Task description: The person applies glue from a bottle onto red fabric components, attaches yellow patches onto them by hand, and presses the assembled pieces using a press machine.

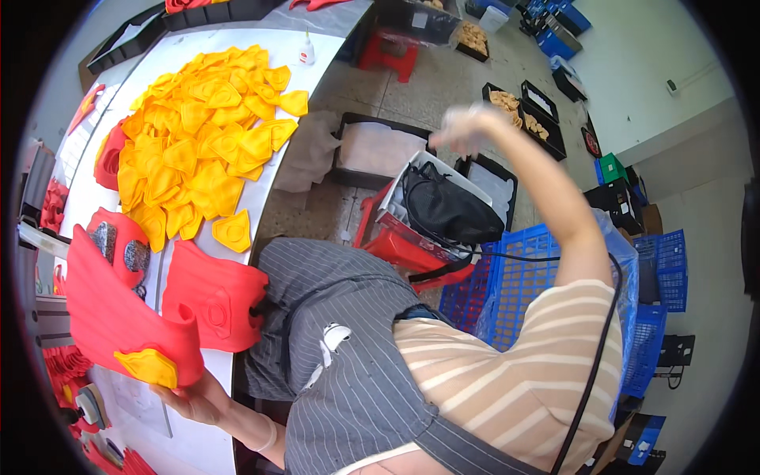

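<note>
At the left of the table, my left hand point(195, 401) is closed on the lower edge of a large red moulded piece point(131, 301), which is tilted up. A yellow patch piece point(150, 366) sits on its lower part, close to my fingertips. My right hand point(467, 129) is raised at the far right, away from the table; motion smears its fingers. Below it are a white box point(396, 198) and a black cloth bag point(447, 204). Another red moulded piece point(214, 297) lies at the table's edge, beside the one I hold.
Yellow moulded pieces point(198, 127) are heaped on the white table point(293, 41). A small white squeeze bottle point(306, 51) stands near its far edge. A red stool point(388, 54), black trays point(348, 170) and blue crates point(526, 265) stand on the floor. A black cord point(590, 380) runs beside me.
</note>
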`<state>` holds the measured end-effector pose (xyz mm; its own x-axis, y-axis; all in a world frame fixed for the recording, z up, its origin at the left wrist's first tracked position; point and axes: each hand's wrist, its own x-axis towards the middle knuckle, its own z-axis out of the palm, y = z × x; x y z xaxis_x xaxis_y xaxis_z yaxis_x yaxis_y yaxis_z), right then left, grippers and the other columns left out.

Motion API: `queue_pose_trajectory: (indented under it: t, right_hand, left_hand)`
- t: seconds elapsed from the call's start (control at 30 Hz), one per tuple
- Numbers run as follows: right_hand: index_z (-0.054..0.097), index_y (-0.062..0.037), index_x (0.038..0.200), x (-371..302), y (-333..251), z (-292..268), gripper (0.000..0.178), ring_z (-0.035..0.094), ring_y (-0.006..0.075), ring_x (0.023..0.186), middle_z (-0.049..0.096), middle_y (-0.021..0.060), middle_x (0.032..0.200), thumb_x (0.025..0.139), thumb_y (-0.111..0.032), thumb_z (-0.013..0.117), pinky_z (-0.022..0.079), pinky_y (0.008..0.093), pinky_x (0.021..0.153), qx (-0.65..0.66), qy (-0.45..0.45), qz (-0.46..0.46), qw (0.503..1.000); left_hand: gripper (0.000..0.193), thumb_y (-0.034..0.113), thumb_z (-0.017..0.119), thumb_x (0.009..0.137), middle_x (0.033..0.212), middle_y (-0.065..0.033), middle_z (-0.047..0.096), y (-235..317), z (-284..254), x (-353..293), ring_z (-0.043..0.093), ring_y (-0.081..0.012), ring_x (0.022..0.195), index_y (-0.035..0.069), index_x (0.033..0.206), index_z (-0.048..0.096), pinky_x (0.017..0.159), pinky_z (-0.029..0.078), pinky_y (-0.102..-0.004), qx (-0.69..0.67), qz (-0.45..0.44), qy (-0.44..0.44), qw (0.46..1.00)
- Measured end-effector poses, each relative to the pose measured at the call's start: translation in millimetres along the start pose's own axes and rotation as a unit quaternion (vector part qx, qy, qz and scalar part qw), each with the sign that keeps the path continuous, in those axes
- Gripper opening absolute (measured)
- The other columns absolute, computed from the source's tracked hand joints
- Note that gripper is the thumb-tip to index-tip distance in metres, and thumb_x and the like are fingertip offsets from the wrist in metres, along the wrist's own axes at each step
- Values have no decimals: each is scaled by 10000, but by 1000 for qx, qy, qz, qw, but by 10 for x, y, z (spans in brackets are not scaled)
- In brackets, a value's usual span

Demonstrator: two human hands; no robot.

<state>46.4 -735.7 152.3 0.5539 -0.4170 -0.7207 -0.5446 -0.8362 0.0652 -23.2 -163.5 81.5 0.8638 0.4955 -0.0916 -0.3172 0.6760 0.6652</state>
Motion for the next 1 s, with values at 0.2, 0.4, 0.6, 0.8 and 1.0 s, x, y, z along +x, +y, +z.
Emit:
queue_pose_trajectory:
  t: [0.2,0.4,0.6,0.8,1.0]
  right_hand:
    - [435,-102,1397,646,107,1175,1076,544,333,1203,532,174,1344,523,-559,865,445,439,976,-152,-26,-69,986]
    - [567,-49,1244,871,614,1215,885,569,339,1145,604,166,1216,514,-421,902,468,394,939,-82,11,-157,984]
    - [582,-39,1126,645,690,1059,744,599,352,1003,630,161,1032,503,-289,902,481,409,842,-143,54,-206,966]
    - [613,-39,973,-201,643,912,429,561,336,952,575,137,952,563,35,715,463,410,815,-153,193,-304,920]
    - [621,-147,675,-412,599,1008,36,532,228,926,548,45,935,706,-132,611,435,365,765,-403,279,-443,751]
  left_hand:
    - [618,370,600,927,1427,-95,443,-116,-245,23,431,-252,1314,57,1416,386,1117,332,-449,-11,-27,-35,999]
    - [614,376,616,916,1413,-92,458,-179,-379,15,432,-253,1315,76,1408,404,1111,334,-458,-2,-57,-43,997]
    - [596,376,622,912,1408,-89,469,-239,-375,-77,427,-257,1322,79,1391,431,1110,324,-475,1,-56,-2,998]
    - [545,368,598,930,1403,-88,485,-341,-450,-130,429,-260,1322,80,1373,465,1115,310,-489,-61,-103,-42,992]
    - [510,368,588,937,1385,-86,508,-396,-431,-164,451,-254,1307,80,1348,494,1108,327,-486,-100,-147,-137,974]
